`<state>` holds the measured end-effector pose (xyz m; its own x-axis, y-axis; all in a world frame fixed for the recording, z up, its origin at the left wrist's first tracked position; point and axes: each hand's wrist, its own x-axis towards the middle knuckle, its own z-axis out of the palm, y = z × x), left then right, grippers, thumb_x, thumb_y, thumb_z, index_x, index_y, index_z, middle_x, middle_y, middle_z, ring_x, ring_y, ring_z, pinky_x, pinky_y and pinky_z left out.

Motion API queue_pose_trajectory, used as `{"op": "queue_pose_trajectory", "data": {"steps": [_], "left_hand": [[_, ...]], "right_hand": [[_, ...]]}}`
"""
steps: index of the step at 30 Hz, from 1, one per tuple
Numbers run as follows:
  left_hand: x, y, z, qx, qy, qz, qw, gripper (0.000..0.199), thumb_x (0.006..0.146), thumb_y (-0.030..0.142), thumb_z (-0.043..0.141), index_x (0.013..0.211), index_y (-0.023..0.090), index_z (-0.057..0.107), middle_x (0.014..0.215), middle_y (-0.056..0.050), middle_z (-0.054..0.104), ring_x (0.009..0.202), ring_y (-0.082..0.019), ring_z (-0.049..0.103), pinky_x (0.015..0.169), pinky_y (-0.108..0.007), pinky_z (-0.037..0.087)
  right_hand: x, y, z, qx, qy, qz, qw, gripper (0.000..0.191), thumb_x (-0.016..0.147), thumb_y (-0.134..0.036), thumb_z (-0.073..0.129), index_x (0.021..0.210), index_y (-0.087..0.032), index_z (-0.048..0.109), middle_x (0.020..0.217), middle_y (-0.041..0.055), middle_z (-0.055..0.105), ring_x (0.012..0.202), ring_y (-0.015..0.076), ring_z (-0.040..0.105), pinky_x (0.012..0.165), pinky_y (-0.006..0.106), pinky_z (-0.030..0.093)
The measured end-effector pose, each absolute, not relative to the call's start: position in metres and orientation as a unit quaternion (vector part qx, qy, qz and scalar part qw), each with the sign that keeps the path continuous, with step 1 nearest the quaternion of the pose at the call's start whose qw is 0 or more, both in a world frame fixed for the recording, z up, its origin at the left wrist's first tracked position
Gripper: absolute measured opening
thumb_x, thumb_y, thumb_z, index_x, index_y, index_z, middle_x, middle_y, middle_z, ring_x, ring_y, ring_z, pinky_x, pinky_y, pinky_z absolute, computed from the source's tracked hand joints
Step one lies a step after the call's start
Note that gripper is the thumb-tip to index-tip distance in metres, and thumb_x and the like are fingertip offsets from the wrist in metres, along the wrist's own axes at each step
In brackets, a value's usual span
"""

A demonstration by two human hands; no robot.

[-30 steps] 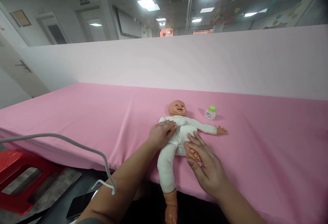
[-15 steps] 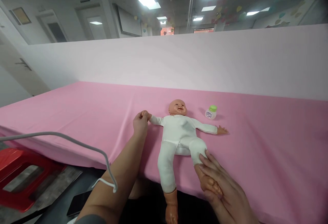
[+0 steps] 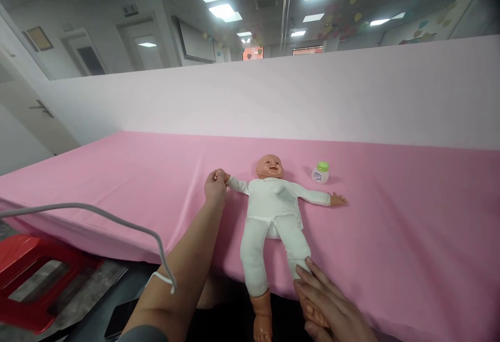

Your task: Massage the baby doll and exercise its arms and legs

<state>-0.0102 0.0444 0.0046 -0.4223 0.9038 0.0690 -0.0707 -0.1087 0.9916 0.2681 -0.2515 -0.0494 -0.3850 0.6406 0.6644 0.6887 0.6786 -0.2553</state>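
Note:
A baby doll (image 3: 275, 201) in a white suit lies on its back on the pink cloth (image 3: 156, 175), its feet past the near edge. My left hand (image 3: 215, 183) is closed around the doll's small hand at the left. At the lower right, my right hand (image 3: 328, 300) wraps the doll's lower leg and foot, fingers along the shin and thumb under the foot. That leg is nearly straight. The doll's other arm stretches out over the cloth, and its other leg hangs straight down, untouched.
A small clear bottle with a green cap (image 3: 321, 172) stands beside the doll's head. A grey cable (image 3: 117, 219) loops over my left forearm. A red stool (image 3: 35, 279) and a dark phone (image 3: 120, 318) are at lower left. A white wall (image 3: 273, 102) borders the far side.
My right hand has moved down and toward me with the doll's foot, and the bent leg has straightened. My left hand keeps its hold on the doll's hand.

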Motion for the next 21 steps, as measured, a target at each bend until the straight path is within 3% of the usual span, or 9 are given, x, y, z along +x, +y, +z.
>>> {"op": "queue_pose_trajectory", "data": {"steps": [5, 10, 16, 21], "left_hand": [[0.012, 0.030, 0.028, 0.482, 0.525, 0.621, 0.327, 0.038, 0.093, 0.043, 0.069, 0.126, 0.023, 0.072, 0.124, -0.010, 0.075, 0.114, -0.025, 0.070, 0.095, -0.034, 0.054], [0.043, 0.010, 0.041, 0.667, 0.527, 0.486, 0.201, 0.028, 0.097, 0.043, 0.063, 0.118, 0.029, 0.076, 0.101, -0.004, 0.081, 0.096, -0.024, 0.073, 0.088, -0.034, 0.053], [0.074, -0.007, 0.031, 0.822, 0.454, 0.334, 0.082, 0.041, 0.096, 0.034, 0.064, 0.136, 0.030, 0.068, 0.131, -0.006, 0.074, 0.115, -0.028, 0.071, 0.096, -0.038, 0.054], [0.078, -0.008, 0.025, 0.884, 0.385, 0.264, 0.037, 0.039, 0.096, 0.030, 0.062, 0.134, 0.027, 0.069, 0.136, -0.006, 0.072, 0.126, -0.027, 0.066, 0.106, -0.040, 0.051]], "right_hand": [[0.269, -0.252, -0.029, -0.411, -0.812, -0.015, 0.414, 0.051, 0.098, -0.047, 0.066, 0.144, -0.024, 0.062, 0.140, 0.0098, 0.070, 0.134, 0.0341, 0.062, 0.095, 0.040, 0.065], [0.268, -0.244, -0.005, -0.432, -0.799, 0.013, 0.418, 0.054, 0.100, -0.043, 0.062, 0.151, -0.026, 0.056, 0.147, 0.0090, 0.064, 0.143, 0.0364, 0.052, 0.104, 0.050, 0.060], [0.261, -0.220, 0.006, -0.451, -0.782, 0.030, 0.430, 0.052, 0.102, -0.039, 0.059, 0.152, -0.026, 0.055, 0.156, 0.0094, 0.056, 0.151, 0.0375, 0.042, 0.112, 0.059, 0.051], [0.253, -0.200, 0.013, -0.469, -0.757, 0.047, 0.453, 0.047, 0.102, -0.038, 0.059, 0.147, -0.025, 0.058, 0.158, 0.0114, 0.053, 0.151, 0.0371, 0.041, 0.114, 0.061, 0.049]]}}
